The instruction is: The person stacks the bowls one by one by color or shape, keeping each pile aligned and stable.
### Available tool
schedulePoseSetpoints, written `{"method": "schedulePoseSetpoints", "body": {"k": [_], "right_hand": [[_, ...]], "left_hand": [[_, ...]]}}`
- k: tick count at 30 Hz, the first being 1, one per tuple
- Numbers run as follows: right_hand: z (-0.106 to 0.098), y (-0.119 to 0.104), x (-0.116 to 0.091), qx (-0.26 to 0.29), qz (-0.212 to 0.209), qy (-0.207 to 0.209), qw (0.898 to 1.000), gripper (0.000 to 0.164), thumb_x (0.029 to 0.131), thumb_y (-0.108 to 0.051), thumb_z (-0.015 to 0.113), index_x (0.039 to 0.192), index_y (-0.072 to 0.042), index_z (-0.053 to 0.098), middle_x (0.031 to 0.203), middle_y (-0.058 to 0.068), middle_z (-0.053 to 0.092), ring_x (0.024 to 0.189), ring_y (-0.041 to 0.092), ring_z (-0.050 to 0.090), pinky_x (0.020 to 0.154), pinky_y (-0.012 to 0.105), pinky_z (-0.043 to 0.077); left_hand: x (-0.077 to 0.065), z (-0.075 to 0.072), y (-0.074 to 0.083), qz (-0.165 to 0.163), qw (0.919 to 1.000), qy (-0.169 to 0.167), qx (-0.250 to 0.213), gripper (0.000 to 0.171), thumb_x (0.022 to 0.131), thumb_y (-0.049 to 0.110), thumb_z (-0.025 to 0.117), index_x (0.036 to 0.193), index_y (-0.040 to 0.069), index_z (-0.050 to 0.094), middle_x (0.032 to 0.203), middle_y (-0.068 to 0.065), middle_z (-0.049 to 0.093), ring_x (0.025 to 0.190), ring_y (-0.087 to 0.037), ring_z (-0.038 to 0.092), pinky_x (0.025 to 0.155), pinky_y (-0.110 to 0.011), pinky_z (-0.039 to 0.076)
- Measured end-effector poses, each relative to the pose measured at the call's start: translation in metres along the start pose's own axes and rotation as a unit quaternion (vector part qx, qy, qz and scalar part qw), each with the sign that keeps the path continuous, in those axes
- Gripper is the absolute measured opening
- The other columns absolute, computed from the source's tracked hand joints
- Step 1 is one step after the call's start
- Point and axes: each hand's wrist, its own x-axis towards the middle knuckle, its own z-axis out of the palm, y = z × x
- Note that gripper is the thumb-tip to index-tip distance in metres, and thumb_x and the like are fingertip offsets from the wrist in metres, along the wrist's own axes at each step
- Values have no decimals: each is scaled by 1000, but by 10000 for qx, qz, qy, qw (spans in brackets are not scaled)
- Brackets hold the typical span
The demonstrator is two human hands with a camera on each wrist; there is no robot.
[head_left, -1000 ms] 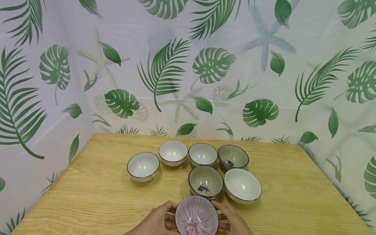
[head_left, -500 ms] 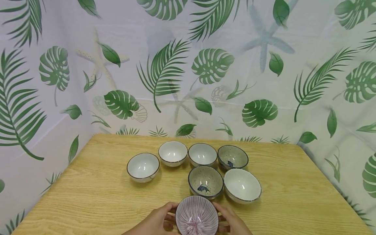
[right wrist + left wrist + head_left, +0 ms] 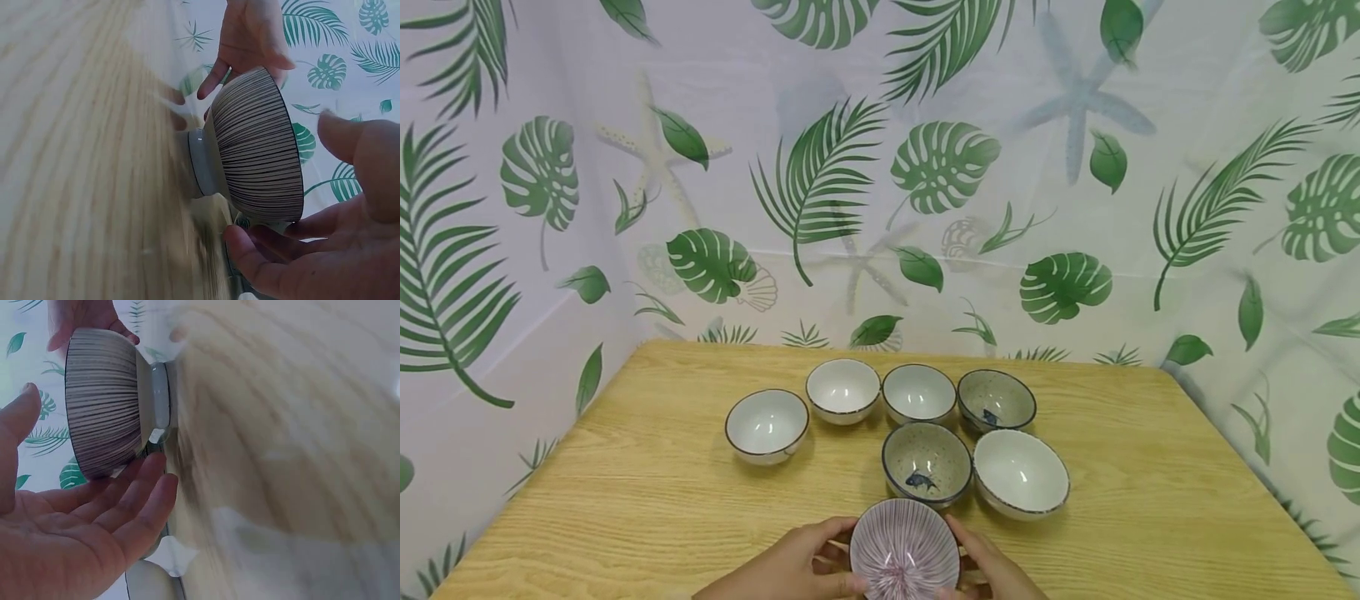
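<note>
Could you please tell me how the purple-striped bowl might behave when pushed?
The purple-striped bowl looks like glazed ceramic, so it is probably stiff and breakable. Its glossy inside suggests a slippery surface. Its narrow foot suggests it might tip if pushed high up.

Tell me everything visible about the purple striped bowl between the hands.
The striped bowl looks like glazed ceramic: purplish lines radiate inside, dark stripes cover the pale outer wall, the rim is dark, and the foot is plain and pale. It stands upright, apparently on the wooden table. Fingers of the left hand and right hand touch its sides, thumbs apart from it. Contact with the fish bowl beyond is unclear.
</note>
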Motion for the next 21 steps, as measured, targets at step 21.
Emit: {"method": "schedulePoseSetpoints", "body": {"k": [21], "right_hand": [[-12, -30, -7, 68, -215, 1733, 9846, 38, 103, -21, 33, 121, 3, 58, 119, 11, 60, 109, 15, 54, 87, 32, 47]], "left_hand": [[16, -22, 31, 906, 9439, 1413, 2843, 53, 96, 47, 43, 127, 6, 54, 126, -7, 53, 114, -24, 48, 91, -43, 42]]}}
